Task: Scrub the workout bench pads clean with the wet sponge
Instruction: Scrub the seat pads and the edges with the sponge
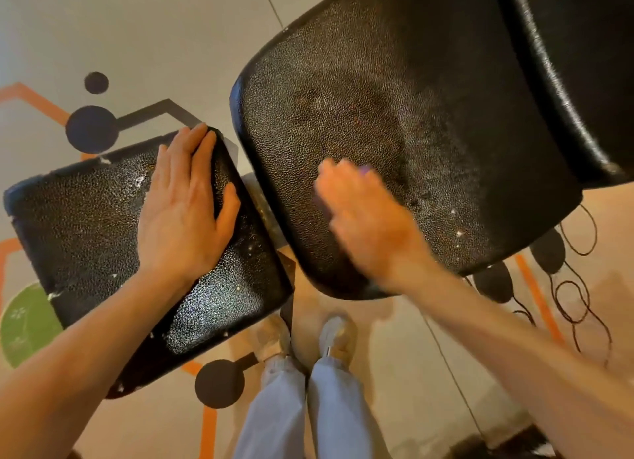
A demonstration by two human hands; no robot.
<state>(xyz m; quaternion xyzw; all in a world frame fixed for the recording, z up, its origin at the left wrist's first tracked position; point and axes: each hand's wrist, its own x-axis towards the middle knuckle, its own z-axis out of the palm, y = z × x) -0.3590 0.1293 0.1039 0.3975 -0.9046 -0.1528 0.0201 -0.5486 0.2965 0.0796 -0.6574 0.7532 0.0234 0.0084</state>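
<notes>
Under the blurred right hand (356, 211), seemingly a purple sponge (366, 170).

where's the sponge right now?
Head view, centre-right: the sponge is mostly hidden under the blurred right hand, on the larger bench pad; only a purple edge shows.

Head camera, looking steeply down, close over bench pads (394, 122)

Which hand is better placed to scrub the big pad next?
The right hand: it lies on the big pad, apparently over a purple sponge. The left hand rests flat on the small pad.
</notes>
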